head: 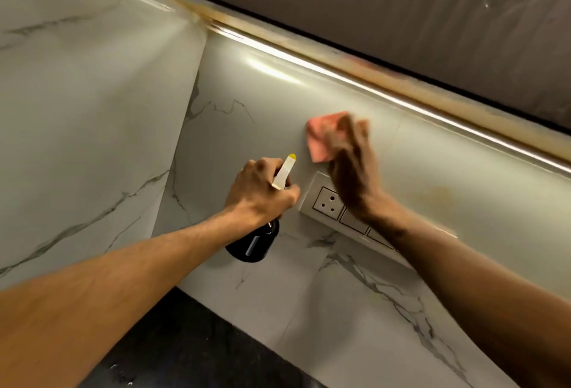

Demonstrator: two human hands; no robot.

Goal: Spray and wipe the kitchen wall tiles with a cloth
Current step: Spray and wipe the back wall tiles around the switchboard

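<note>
The white marble-veined wall tiles (253, 90) fill the middle of the head view. My right hand (352, 168) presses a pink cloth (319, 137) flat against the tile just above a socket panel; the hand is blurred. My left hand (262, 193) grips a dark spray bottle (255, 244) by its neck, its white nozzle with a yellow tip (285, 171) pointing up toward the wall, a little left of the cloth.
A white socket and switch panel (329, 202) sits on the tile under my right wrist. A side wall (86, 109) meets the tiles in a corner at left. A lit strip and dark cabinet underside (401, 1) run above. A black countertop (191, 344) lies below.
</note>
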